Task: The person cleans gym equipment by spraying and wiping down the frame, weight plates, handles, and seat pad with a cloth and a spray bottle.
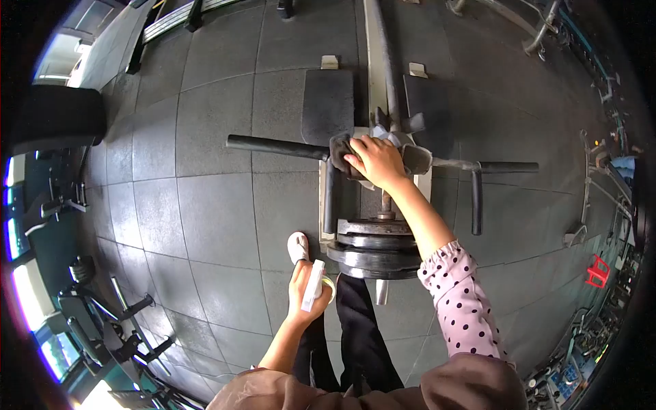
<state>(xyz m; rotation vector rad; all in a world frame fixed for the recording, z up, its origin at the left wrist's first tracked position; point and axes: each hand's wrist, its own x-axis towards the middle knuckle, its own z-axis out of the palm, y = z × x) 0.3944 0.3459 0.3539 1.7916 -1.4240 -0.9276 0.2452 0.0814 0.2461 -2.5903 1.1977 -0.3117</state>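
Note:
My left hand is closed around a spray bottle with a white trigger head, held low in front of my legs. My right hand reaches forward and presses a dark cloth onto the middle of a plate-loaded exercise machine, where its handles meet the bar. The fingers are bent over the cloth and partly hide it. Below that hand, several dark weight plates sit on the bar's metal sleeve. Black grips stick out at the left and right.
Two dark footplates flank the machine's long bar. My shoe stands on the tiled rubber floor. Gym equipment lines the left side, with a black pad above it. A red stool is at the right.

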